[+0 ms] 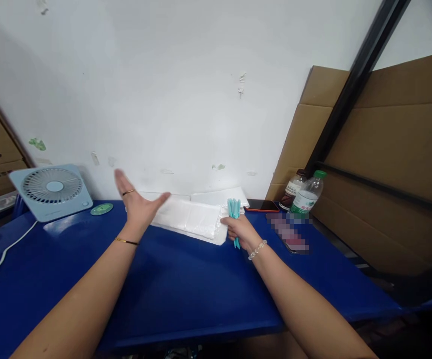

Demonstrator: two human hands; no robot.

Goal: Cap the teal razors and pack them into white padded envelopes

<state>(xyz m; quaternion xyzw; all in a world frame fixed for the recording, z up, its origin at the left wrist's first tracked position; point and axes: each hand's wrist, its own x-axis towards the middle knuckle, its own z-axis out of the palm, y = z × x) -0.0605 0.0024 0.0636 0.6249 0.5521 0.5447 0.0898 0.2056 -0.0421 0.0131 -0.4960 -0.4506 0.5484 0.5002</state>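
Note:
My right hand (241, 230) is closed around a bundle of several thin teal sticks (234, 209), held upright over the right end of a stack of white plastic bags (188, 217). The bundle's lower ends stick out below my fingers. My left hand (139, 207) is raised at the left end of the stack, thumb and fingers spread, with nothing in it; its fingertips are slightly blurred. The bags lie flat on the blue table (197, 284), near the wall.
A light blue fan (54, 189) and a green round disc (102, 209) stand at the left. Behind my right hand lies a phone (263, 205). Two bottles (306, 197) and a partly blurred-out flat object (289, 234) are at the right, by cardboard (395, 189).

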